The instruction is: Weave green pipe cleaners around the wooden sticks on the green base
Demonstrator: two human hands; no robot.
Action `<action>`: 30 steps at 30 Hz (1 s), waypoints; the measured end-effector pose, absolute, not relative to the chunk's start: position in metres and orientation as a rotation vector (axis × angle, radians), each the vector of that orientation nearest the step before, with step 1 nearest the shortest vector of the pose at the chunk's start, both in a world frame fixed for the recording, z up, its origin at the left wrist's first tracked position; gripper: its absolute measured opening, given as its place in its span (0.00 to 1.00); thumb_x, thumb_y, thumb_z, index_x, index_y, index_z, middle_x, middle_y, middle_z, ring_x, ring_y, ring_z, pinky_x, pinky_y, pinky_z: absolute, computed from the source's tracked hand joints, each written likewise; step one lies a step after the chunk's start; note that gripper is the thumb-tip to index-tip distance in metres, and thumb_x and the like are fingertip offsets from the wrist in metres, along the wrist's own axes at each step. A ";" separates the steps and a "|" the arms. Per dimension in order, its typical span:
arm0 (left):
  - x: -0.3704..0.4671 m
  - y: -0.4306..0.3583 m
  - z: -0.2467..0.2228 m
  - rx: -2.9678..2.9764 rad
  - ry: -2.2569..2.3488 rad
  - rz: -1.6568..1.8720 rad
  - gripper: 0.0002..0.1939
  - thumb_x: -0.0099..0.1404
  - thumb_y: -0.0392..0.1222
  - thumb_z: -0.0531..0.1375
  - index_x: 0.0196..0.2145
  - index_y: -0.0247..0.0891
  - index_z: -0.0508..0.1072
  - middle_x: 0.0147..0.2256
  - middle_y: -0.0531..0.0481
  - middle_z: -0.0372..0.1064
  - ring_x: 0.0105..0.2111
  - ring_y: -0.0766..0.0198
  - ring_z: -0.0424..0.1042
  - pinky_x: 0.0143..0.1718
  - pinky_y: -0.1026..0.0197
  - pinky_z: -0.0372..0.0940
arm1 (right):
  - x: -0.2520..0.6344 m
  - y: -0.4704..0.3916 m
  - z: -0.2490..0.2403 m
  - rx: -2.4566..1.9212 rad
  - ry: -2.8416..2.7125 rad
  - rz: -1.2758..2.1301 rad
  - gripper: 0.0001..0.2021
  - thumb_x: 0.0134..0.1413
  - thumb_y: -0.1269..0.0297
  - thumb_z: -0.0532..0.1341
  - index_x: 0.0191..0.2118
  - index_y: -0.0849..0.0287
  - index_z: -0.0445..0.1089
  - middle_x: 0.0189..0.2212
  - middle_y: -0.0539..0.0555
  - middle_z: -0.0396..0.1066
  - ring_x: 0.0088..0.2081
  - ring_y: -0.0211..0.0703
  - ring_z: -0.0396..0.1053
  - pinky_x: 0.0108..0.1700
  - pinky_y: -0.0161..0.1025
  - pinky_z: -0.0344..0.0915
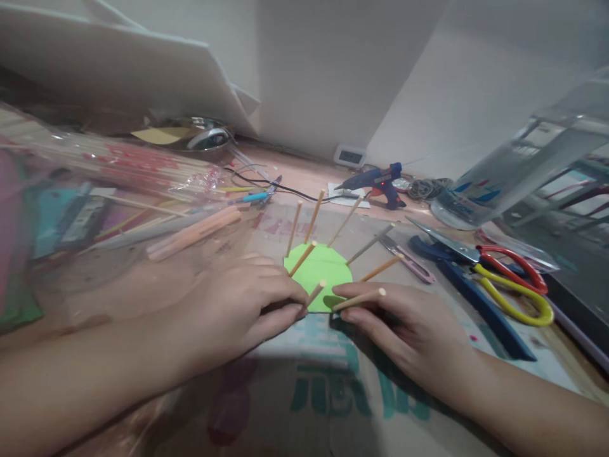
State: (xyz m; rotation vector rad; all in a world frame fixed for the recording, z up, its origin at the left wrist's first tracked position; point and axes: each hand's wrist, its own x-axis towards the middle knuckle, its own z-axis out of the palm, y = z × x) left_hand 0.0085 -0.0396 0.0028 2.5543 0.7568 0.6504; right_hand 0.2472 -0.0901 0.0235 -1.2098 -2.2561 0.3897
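Taking the green disc (328,270) as the centre of a clock, it lies on a sheet of printed cardboard (278,362) on the desk (295,170), ringed by eight short sticks that lean outward from its rim. The left hand (266,295) comes in from 8 o'clock, thumb and forefinger drawn together in a pinch at the foot of the near-left stick (315,293). The right hand (409,317) reaches in from 4 o'clock, thumb and forefinger only slightly parted, with the near-right stick (364,298) held between them. At 6 o'clock the cardboard bears large teal characters, too foreshortened and shaded to read; fainter pink print at 11 o'clock is equally illegible. The clear bottle (495,168) at 2 o'clock carries red and blue sail shapes above blurred blue lettering. Just past 12, a small white display (350,155) stands by the wall, its digits unreadable. A blue glue gun (387,184) with a lit red spot sits at 1 o'clock, red-and-yellow-handled scissors (514,270) at 3, and a clear packet of sticks (128,162) with undecipherable red markings at 10.
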 end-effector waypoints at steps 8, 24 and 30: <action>0.009 -0.041 0.004 2.592 0.762 0.632 0.06 0.69 0.40 0.59 0.37 0.44 0.78 0.33 0.57 0.78 0.35 0.66 0.73 0.37 0.62 0.58 | 0.246 -0.089 0.023 -1.262 -2.294 0.432 0.07 0.64 0.67 0.59 0.36 0.55 0.75 0.33 0.49 0.80 0.33 0.36 0.77 0.36 0.29 0.69; 0.004 -0.047 0.007 2.539 0.797 0.756 0.09 0.63 0.34 0.57 0.37 0.42 0.77 0.34 0.55 0.78 0.34 0.65 0.74 0.38 0.61 0.63 | 0.269 -0.108 0.035 -1.082 -1.956 0.331 0.02 0.64 0.64 0.59 0.38 0.50 0.64 0.26 0.48 0.69 0.26 0.39 0.68 0.31 0.39 0.67; -0.006 -0.042 0.012 2.448 1.041 0.882 0.08 0.62 0.34 0.54 0.32 0.39 0.74 0.31 0.53 0.75 0.31 0.64 0.72 0.34 0.62 0.64 | 0.273 -0.089 0.031 -1.388 -2.079 0.319 0.04 0.61 0.62 0.61 0.37 0.55 0.71 0.29 0.52 0.75 0.28 0.41 0.71 0.29 0.37 0.67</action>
